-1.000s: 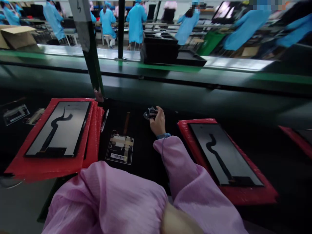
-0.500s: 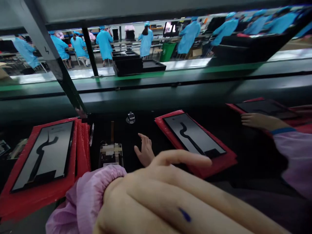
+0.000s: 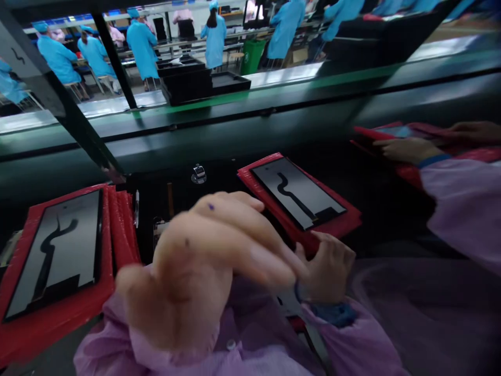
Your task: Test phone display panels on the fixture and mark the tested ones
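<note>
Gripping red tray (image 3: 346, 225) by its near corner, right hand (image 3: 329, 271) clenched on it.
Tray holds one display panel (image 3: 299, 193); left hand (image 3: 203, 261) blurred, grip unreadable.

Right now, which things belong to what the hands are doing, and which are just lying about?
In hand: right hand gripping the near corner of the red tray with its display panel; left hand, blurred, beside it.
Lying about: left tray stack, pen, small metal piece, co-worker's hand.
</note>
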